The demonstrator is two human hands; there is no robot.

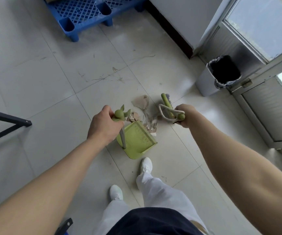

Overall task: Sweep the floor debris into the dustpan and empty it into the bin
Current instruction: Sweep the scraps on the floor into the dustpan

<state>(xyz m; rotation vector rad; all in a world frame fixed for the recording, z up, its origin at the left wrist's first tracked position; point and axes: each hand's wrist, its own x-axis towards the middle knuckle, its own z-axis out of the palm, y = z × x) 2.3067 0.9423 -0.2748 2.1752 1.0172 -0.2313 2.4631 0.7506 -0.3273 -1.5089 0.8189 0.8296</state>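
Note:
A light green dustpan point(137, 139) rests on the tiled floor just ahead of my feet, its mouth facing the debris. My left hand point(103, 125) grips the green top of its upright handle point(119, 114). Torn cardboard and paper scraps point(144, 110) lie at the pan's lip and beyond it. My right hand point(185, 114) is closed around the green broom handle point(167, 106), which has a white cord loop; the broom's bristles sit just past the scraps. A grey bin point(220, 76) with a black liner stands open at the right, by the door.
Thin straw-like bits and dust point(103, 77) lie scattered on the tiles further ahead. A blue plastic pallet point(84, 16) sits at the top left. A dark metal frame leg point(9, 122) juts in from the left. A metal-framed glass door point(264, 48) and wall close off the right.

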